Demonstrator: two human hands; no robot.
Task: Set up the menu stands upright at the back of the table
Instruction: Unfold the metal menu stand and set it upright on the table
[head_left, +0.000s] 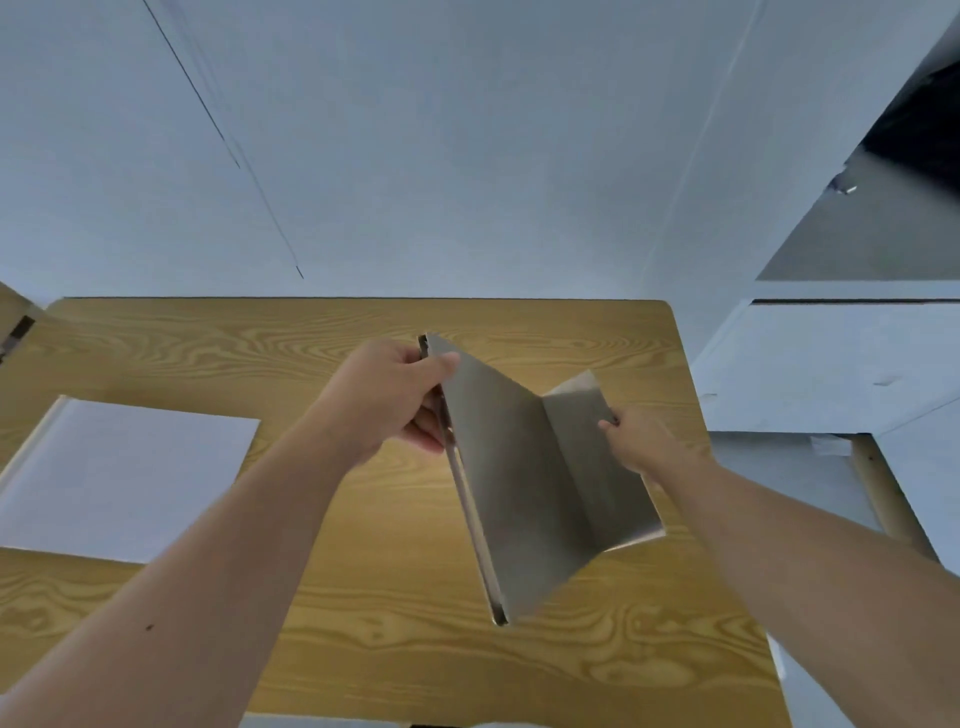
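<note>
Menu stand (511, 483): bent sheet of brushed metal with a folded foot flap, held in the air above the middle of the worktop, tilted, long edge running from about 11 o'clock to 5 o'clock. Not touching the wood.

Left hand (395, 395): closed on the stand's upper far edge, thumb on the near face, fingers wrapped behind.

Right hand (636, 441): pinching the outer edge of the foot flap at 3 o'clock of the stand; fingertips partly hidden behind the metal.

Worktop (363, 597): wood-grain, its back edge against a pale wall at 12 o'clock. Back strip looks bare.

White sheet (124, 478): lies flat at 9 o'clock, well apart from the stand. Cannot tell what it is.

Other stands: none visible here.

Step in hand (my reading): stand lifted, being turned toward upright; placing not yet done.

How to do it well: rotate until the foot flap faces down and flat, the tall face vertical. Carry toward 12 o'clock, near the wall. Lower the foot evenly so both its corners land together; thin metal may rock or slide on smooth wood. Let go with the right hand first, the left steadying the top edge, then check it stands alone.
</note>
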